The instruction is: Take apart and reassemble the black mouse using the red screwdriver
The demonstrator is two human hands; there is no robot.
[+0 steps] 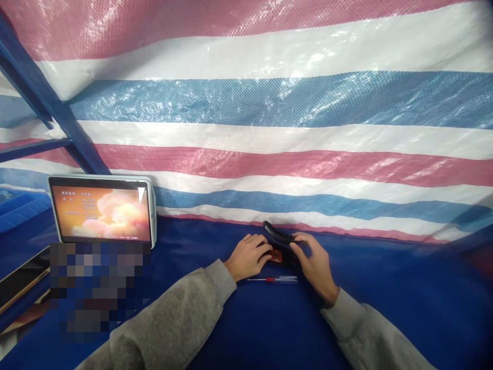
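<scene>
My right hand (314,262) pinches a curved black plastic piece (279,235) like a casing half, lifted and tilted. Below it, on the blue tabletop, lies a dark part with a small orange-brown circuit board (276,256). The fingers of my left hand (248,257) are curled over the left end of that part, touching it beside the board. Just in front of both hands rests a screwdriver (283,280) with a clear and red handle, its shaft pointing left. My hands hide much of the lower part.
A tablet (102,209) in a pale case stands at the left, its screen lit. Behind the blue tabletop (265,329) hangs a striped plastic sheet (269,103). A blue metal frame (50,97) and a blue tray (23,210) are at the far left. Pixelation covers the area below the tablet.
</scene>
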